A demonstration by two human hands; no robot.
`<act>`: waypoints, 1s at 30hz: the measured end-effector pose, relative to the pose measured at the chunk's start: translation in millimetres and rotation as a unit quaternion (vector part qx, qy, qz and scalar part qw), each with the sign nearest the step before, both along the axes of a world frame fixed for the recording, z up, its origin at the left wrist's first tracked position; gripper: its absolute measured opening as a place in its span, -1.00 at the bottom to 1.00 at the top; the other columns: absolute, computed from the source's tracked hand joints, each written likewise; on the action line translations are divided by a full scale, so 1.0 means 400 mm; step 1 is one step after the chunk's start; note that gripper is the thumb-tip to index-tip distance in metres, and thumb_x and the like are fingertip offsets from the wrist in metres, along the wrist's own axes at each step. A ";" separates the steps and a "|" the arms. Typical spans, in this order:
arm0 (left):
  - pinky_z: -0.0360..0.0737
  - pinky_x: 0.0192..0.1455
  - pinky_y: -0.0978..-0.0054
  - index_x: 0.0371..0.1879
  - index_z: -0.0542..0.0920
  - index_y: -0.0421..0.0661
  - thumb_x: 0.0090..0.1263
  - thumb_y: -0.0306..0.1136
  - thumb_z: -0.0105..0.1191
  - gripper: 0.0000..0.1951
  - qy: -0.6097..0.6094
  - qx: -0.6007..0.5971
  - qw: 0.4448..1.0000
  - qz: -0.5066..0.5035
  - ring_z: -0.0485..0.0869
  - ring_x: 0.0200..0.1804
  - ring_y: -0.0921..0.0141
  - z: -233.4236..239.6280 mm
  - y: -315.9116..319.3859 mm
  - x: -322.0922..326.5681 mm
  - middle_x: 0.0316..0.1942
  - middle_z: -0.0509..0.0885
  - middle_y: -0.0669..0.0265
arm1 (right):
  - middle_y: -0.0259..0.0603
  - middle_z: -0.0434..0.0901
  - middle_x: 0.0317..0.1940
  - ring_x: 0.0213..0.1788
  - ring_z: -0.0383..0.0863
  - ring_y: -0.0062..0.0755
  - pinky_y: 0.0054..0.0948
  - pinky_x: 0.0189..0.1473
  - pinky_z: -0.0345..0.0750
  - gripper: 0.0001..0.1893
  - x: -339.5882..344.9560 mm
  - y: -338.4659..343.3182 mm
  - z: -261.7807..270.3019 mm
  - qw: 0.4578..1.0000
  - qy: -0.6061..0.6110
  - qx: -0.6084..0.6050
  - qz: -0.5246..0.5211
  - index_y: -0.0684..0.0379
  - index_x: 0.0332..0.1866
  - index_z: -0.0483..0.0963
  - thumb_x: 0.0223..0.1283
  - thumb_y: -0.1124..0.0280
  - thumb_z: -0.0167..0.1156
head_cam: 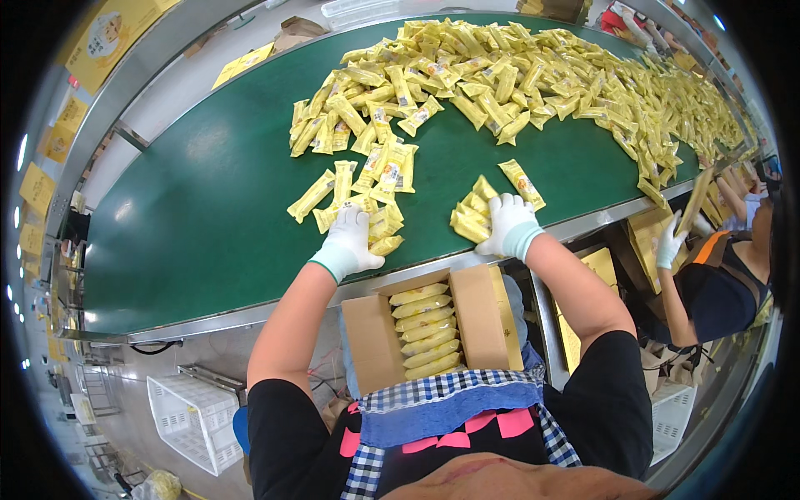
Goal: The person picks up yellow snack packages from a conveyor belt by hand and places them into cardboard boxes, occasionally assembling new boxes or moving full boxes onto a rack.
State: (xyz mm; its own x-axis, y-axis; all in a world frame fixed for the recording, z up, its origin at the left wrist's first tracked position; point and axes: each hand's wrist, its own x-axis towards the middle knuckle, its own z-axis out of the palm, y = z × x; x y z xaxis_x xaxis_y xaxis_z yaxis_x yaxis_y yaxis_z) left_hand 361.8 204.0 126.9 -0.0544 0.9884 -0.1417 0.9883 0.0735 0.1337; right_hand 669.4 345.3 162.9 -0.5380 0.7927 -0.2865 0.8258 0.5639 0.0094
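Note:
My left hand, in a white glove with a mint cuff, curls over a small cluster of yellow wrapped packets on the green conveyor belt. Its thumb lies beside the lowest packet. On the right, my right hand, gloved alike, grips a tight row of yellow packets from their right side; its fingertips partly hide them. One loose packet lies just beyond that hand. Below the belt edge, against my body, an open cardboard box holds a row of several packets.
A large heap of packets spreads over the far belt and to the right. A metal rail edges the belt. At right, a co-worker's gloved hand holds a flat piece. A white plastic crate sits on the floor at left.

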 end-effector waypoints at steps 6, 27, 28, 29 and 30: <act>0.17 0.60 0.10 0.28 0.45 -0.31 -0.05 0.18 0.33 -0.04 0.045 -0.129 0.990 -0.042 0.33 0.46 -0.04 0.065 0.027 0.075 0.26 0.48 -0.13 | 0.12 0.41 0.18 0.25 0.48 0.12 0.02 0.22 0.54 0.04 0.043 -0.019 -0.082 0.993 0.116 0.009 0.018 0.08 0.48 0.23 -0.17 -0.13 0.47; 0.42 0.48 0.17 0.65 0.06 -0.12 0.04 0.07 0.47 0.21 -0.252 0.072 0.954 0.144 0.41 0.42 -0.15 0.025 -0.080 -0.036 0.41 0.35 -0.28 | 0.21 0.50 0.17 0.21 0.58 0.14 -0.14 0.23 0.56 0.06 -0.036 -0.333 0.259 0.894 0.102 -0.208 0.383 0.27 0.54 0.19 -0.06 0.00 0.50; 0.43 0.47 0.15 0.65 0.07 -0.11 0.04 0.02 0.49 0.19 -0.235 0.126 0.957 0.116 0.42 0.40 -0.13 0.072 -0.079 -0.004 0.38 0.36 -0.28 | 0.19 0.50 0.18 0.21 0.57 0.12 -0.12 0.22 0.55 0.07 -0.058 -0.357 0.208 0.913 0.040 -0.170 0.370 0.27 0.55 0.17 -0.05 -0.03 0.49; 0.43 0.45 0.12 0.63 0.10 -0.15 0.02 -0.03 0.51 0.18 -0.239 0.185 0.949 0.096 0.45 0.36 -0.11 0.118 -0.087 0.016 0.32 0.41 -0.24 | 0.16 0.50 0.20 0.22 0.57 0.09 -0.10 0.22 0.54 0.09 -0.078 -0.373 0.149 0.924 -0.023 -0.132 0.359 0.27 0.57 0.16 -0.04 -0.06 0.49; 0.44 0.44 0.12 0.62 0.11 -0.18 0.01 -0.06 0.52 0.18 -0.251 0.225 0.939 0.068 0.46 0.34 -0.11 0.171 -0.104 0.049 0.29 0.43 -0.21 | 0.14 0.49 0.21 0.21 0.57 0.07 -0.09 0.21 0.53 0.11 -0.083 -0.368 0.069 0.929 -0.022 -0.089 0.358 0.27 0.58 0.14 -0.03 -0.11 0.48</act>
State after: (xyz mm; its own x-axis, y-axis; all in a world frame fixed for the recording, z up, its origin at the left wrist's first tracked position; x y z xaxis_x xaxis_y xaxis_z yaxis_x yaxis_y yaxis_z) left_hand 381.5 162.2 195.4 -0.2228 0.9432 0.2464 0.7781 0.0199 0.6278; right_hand 636.4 198.2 190.7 -0.8937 0.1741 -0.4135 0.2394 0.9645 -0.1114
